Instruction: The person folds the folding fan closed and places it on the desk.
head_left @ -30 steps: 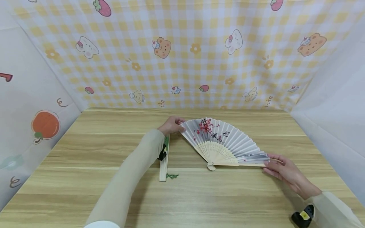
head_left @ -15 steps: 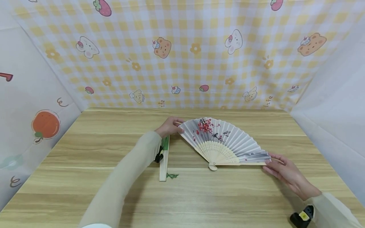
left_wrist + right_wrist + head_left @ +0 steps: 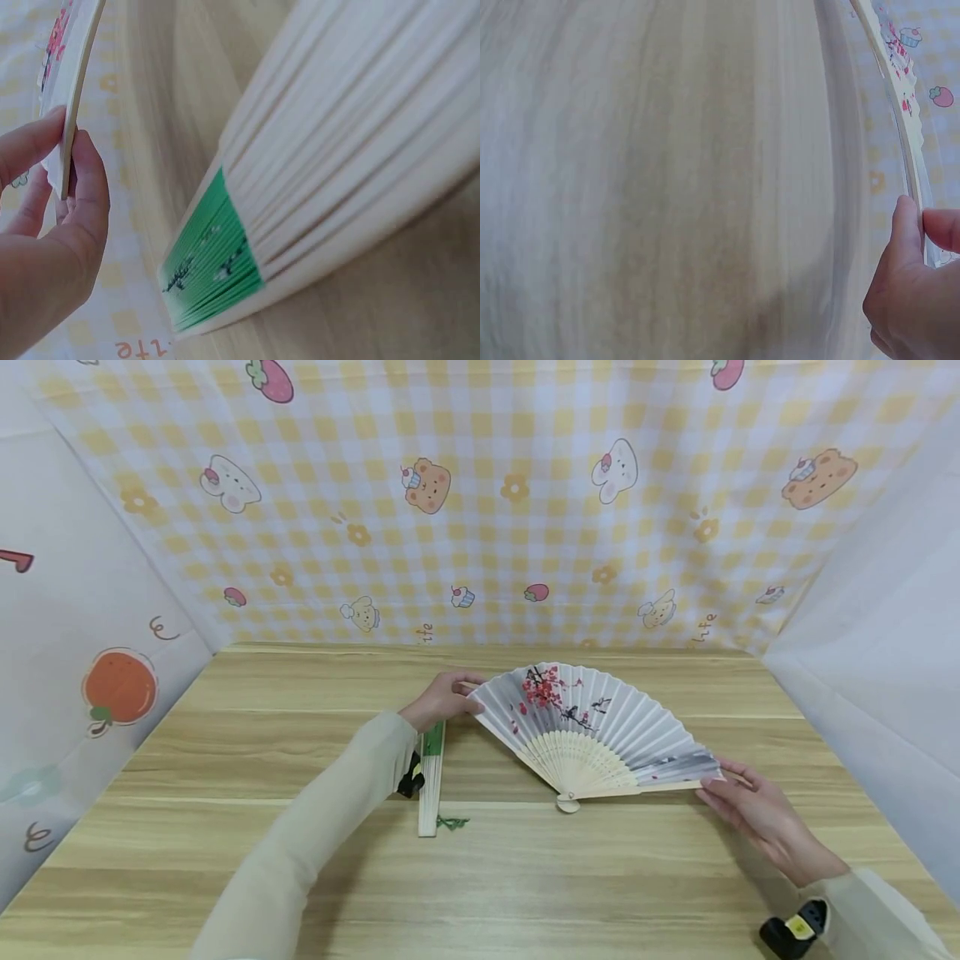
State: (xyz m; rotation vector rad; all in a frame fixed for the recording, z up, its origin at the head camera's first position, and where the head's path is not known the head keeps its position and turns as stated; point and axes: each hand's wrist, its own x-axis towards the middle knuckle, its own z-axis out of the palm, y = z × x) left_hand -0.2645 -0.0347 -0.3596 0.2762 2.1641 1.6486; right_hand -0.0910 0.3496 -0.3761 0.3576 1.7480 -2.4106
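Spread wide between both hands is a white folding fan (image 3: 626, 714) with pale ribs and a printed branch of red blossoms. My left hand (image 3: 441, 700) pinches the end of its left outer rib between thumb and fingers, as the left wrist view also shows. At the opposite end, my right hand (image 3: 765, 821) pinches the tip of the right outer rib; the right wrist view shows thumb and fingers on either side of it. A folded green fan (image 3: 431, 785) with pale ribs lies on the table below my left wrist, partly covered by the sleeve.
The wooden table (image 3: 570, 893) runs back to a yellow checked cloth (image 3: 480, 552). White cloths hang along the left and right sides. A green tassel (image 3: 453, 822) lies beside the folded fan's near end.
The white fan has spread slightly wider and shifted a little to the right. My left hand has drawn slightly left, my right hand slightly right. The folded fan has stayed put.
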